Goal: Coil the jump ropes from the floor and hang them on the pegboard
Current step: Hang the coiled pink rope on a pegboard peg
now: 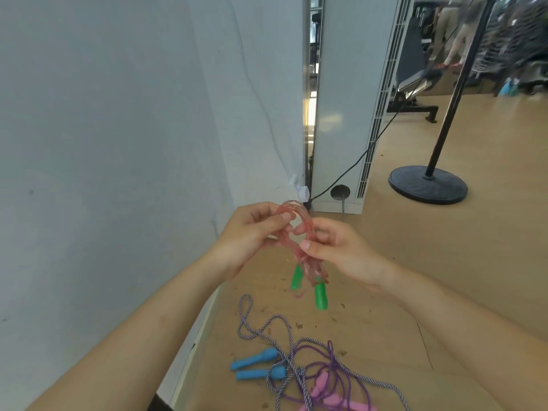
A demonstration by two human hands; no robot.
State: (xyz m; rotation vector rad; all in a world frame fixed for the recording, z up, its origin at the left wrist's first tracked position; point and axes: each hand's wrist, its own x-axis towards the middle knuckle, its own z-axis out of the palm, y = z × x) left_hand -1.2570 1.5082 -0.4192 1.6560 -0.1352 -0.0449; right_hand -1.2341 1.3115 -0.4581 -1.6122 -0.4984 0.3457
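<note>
My left hand (252,229) and right hand (335,247) pinch a glossy, translucent pink rope (296,215) coil; twisted cords (296,360) sprawl on the wooden floor (415,262).

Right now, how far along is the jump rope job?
Done: red rope looks coiled, green handles dangling. In hand: left grip and right grip pinch that coil. Left: blue-handled rope and pink-handled rope lie tangled on the floor; none of the three hung; pegboard out of view.
</note>
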